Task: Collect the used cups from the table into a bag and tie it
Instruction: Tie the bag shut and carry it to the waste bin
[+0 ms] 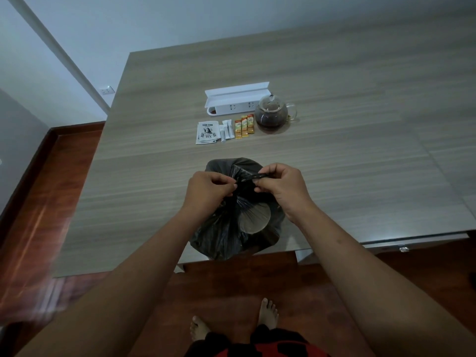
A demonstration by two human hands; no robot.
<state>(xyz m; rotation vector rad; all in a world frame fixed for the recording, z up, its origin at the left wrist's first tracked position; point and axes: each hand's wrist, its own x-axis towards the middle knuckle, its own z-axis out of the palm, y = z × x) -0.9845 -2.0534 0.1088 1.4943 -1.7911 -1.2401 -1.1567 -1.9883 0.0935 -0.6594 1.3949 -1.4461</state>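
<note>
- Black plastic bag (226, 235) is sitting at the near edge of the wood-grain table (334, 150), bulging, with a pale round shape (a cup, probably) showing through its side.
- Left hand (206, 191) is pinching the gathered bag neck, fingers curled tight on the plastic.
- Right hand (280, 184) is gripping a twisted strip of the same bag top, just beside the left.
- Further back, a glass teapot (273, 114) of dark tea is standing next to a white power strip (237, 101), with tea sachets (207, 132) and orange stick packets (244, 127) lying in front.
</note>
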